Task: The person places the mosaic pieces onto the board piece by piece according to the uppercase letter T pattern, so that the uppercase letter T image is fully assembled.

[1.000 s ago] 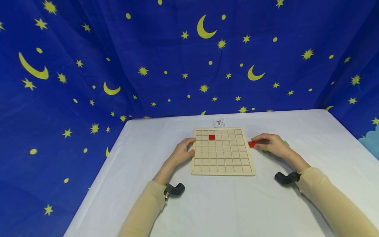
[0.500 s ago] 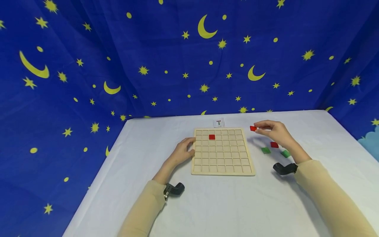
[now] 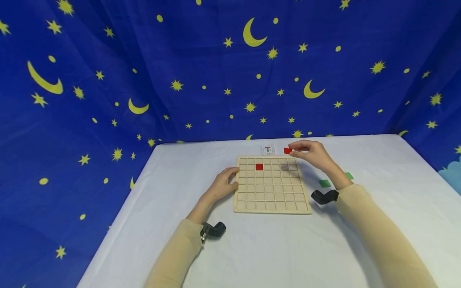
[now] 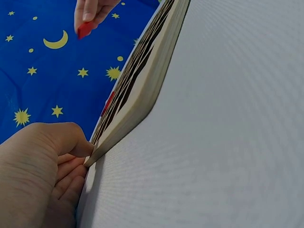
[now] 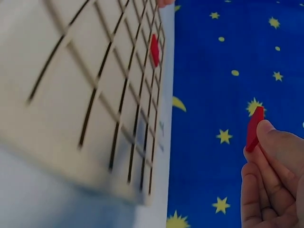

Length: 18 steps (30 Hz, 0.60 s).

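Note:
My right hand [image 3: 315, 156] pinches a red square tile [image 3: 287, 151] between thumb and fingers, raised above the far right corner of a wooden grid board [image 3: 271, 213]. In the right wrist view the held tile [image 5: 255, 129] is tilted nearly on edge. At the board's left edge, my left hand [image 3: 220, 186] holds the rim; the left wrist view has its thumb [image 4: 71, 137] against the edge with the other fingers curled alongside. Another red tile [image 3: 259, 167] lies in a cell of the second row from the far side.
Behind the board lies a small card [image 3: 268, 150] with a printed grid pattern. Right of the board are a green tile [image 3: 325, 183] and a second green tile [image 3: 349, 175], partly behind the right forearm. A blue star-patterned curtain [image 3: 216, 72] borders the white table [image 3: 194, 160].
The right hand has lifted a red tile from the table right of the board and carried it left, over the board's far right corner. My left hand has stayed at the board's edge.

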### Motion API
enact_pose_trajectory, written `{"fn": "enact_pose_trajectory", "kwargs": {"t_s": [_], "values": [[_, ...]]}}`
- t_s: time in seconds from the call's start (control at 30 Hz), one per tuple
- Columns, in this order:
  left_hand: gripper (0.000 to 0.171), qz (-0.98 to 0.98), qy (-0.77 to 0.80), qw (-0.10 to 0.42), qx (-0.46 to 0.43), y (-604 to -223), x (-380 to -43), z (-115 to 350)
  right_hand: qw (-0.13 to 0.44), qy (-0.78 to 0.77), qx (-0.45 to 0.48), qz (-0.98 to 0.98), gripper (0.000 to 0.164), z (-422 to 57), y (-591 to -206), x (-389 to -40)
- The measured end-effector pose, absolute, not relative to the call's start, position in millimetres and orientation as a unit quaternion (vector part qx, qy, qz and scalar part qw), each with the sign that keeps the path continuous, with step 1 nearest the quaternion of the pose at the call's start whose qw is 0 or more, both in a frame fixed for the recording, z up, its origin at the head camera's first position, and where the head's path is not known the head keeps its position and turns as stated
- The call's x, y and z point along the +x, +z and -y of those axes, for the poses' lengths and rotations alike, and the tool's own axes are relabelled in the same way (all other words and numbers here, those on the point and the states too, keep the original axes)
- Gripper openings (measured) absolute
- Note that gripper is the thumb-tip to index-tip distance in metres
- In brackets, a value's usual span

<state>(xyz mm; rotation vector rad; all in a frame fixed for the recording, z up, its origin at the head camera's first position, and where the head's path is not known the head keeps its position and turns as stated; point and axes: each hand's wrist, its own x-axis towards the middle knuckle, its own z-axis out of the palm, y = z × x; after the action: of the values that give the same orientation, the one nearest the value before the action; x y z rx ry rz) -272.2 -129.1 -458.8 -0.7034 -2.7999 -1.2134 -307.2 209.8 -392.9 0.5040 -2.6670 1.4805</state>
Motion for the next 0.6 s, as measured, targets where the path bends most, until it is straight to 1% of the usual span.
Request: {"fn": "enact_pose_trajectory", "kwargs": {"t_s": [0.17,0.43,0.6], "values": [[0.055,0.894,-0.388,0.004,-0.226,-459,-273,129,0.019,0.48,0.177,0.859,0.041,-196,-391,-313],[0.056,0.891,-0.396,-0.001,-0.224,-460,-272,129,0.022,0.492,0.186,0.85,0.036,-175,-402,-322],[0.055,0.891,-0.393,0.003,-0.227,-460,-272,130,0.018,0.494,0.193,0.848,0.037,-166,-407,-324]]}}
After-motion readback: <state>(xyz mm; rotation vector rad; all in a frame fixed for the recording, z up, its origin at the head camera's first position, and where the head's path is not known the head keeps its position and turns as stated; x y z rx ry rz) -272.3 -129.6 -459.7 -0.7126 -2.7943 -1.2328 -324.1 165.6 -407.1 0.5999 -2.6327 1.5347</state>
